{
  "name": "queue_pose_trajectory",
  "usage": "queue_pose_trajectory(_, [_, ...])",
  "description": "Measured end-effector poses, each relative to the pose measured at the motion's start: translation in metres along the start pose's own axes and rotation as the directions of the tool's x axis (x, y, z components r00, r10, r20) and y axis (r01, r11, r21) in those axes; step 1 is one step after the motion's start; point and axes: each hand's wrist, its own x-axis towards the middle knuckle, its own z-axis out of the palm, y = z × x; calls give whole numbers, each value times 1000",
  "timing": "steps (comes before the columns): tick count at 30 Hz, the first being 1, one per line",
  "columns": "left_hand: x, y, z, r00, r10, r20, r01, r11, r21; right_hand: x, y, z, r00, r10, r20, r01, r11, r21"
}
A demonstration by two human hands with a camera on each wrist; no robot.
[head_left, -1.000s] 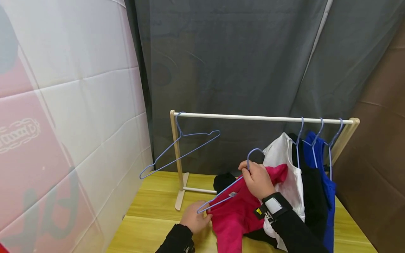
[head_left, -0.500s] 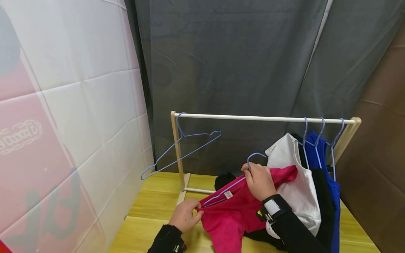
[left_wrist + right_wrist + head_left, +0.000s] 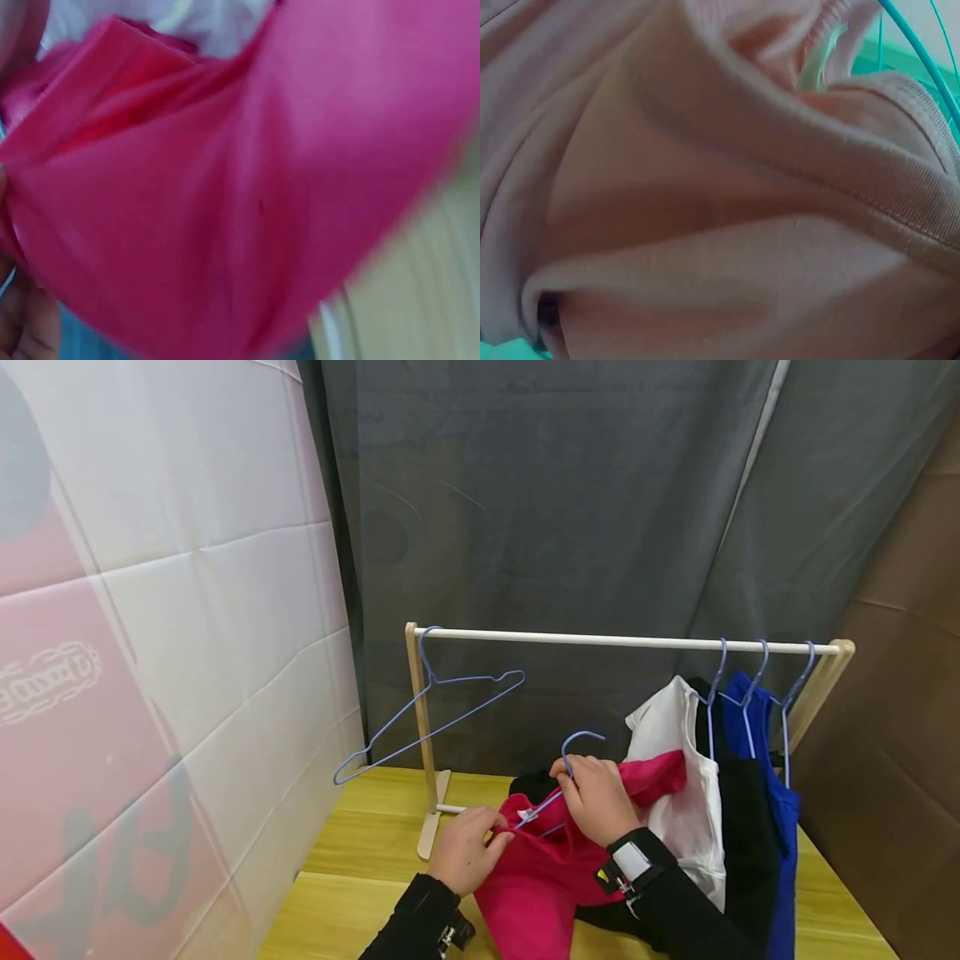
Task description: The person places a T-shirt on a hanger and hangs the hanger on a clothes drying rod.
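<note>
My right hand (image 3: 596, 797) grips a blue wire hanger just below its hook (image 3: 565, 752), which sticks up above the fingers. One shoulder of this hanger lies inside the neck of a pink shirt (image 3: 528, 893); its far end is hidden by cloth. At the left of the neckline, my left hand (image 3: 467, 850) pinches the collar edge between thumb and fingers. Pink cloth (image 3: 172, 225) fills most of the left wrist view, with fingers (image 3: 34, 322) at its left edge. In the right wrist view the shirt (image 3: 705, 187) looks pale, its neckline ribbing showing.
A wooden rack with a white rail (image 3: 570, 637) stands behind. An unused blue hanger (image 3: 427, 685) hangs at its left. White (image 3: 678, 777), black (image 3: 738, 827) and blue (image 3: 783, 835) garments hang at the right. Dark cloth (image 3: 534, 785) lies on the wooden table (image 3: 345, 893) behind the shirt.
The left hand took hold of the collar and drew it over the hanger's left end, then moved up and right. The right hand shifted right, then back left and lower with the hanger.
</note>
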Motion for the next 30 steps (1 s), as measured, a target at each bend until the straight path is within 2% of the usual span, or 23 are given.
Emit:
queue_pose_trajectory(7, [25, 30, -2, 999, 37, -32, -38, 999, -20, 2, -7, 2, 1000, -26, 3, 26, 1000, -9])
queue_pose_trajectory(12, [27, 36, 5, 999, 46, -10, -47, 996, -78, -1, -6, 2, 999, -36, 5, 36, 999, -6])
queue_pose_trajectory(17, [19, 33, 9, 995, -26, 92, 46, 975, -219, -4, -2, 0, 1000, -6, 10, 6, 1000, 8])
queue_pose_trajectory(22, [15, 27, 11, 973, -134, 189, 190, 929, -319, -4, 0, -1, 999, 9, 36, -10, 1000, 18])
queue_pose_trajectory(26, [13, 24, 13, 944, -229, 239, 297, 904, -308, -4, -1, -2, 1000, 18, 21, -18, 999, 36])
queue_pose_trajectory(28, [12, 23, 13, 936, -238, 257, 307, 912, -271, -4, -2, -3, 1000, 21, 14, -21, 999, 44])
queue_pose_trajectory(30, [11, 23, 15, 938, -219, 269, 286, 927, -244, -4, -3, -3, 1000, 23, 20, -24, 998, 55])
